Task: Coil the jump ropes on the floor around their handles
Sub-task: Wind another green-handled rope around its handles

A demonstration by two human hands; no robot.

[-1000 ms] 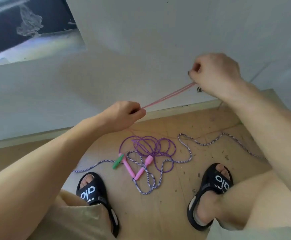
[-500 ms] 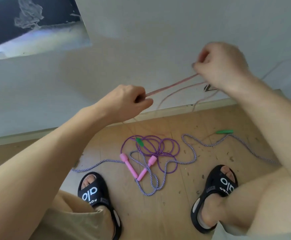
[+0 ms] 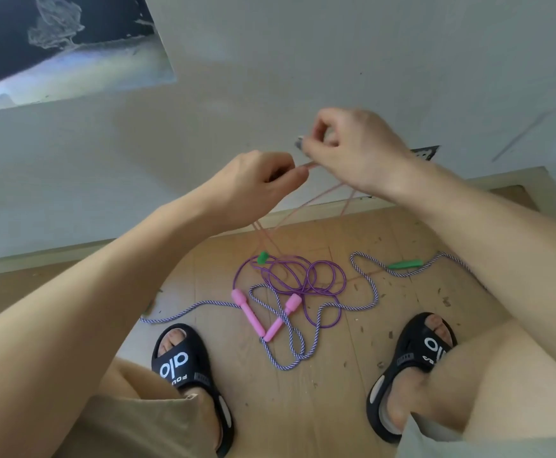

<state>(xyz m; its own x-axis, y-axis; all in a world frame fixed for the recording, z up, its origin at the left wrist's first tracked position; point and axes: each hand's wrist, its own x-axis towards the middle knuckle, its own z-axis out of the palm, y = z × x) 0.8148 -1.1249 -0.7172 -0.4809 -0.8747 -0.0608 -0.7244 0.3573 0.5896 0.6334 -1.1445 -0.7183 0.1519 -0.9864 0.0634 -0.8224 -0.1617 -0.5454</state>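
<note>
Two hands, left hand (image 3: 257, 186) and right hand (image 3: 356, 153), each pinch the pink rope (image 3: 306, 201); its hanging strands could snag the purple rope (image 3: 303, 279) tangled mid-floor.

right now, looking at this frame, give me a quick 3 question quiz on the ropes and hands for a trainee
1. True or false: both hands grip the thin pink rope up in the air.
2. Which handles lie in a V on the floor? A) green B) pink C) black
3. Fill in: the striped rope on the floor crosses the ______ rope.

Key
1. True: the left hand and right hand pinch it close together, and its strands hang down from them.
2. B: the pink handles meet at their lower ends.
3. Purple: the purple rope lies in a loose tangle, and the striped one winds through it.
</note>
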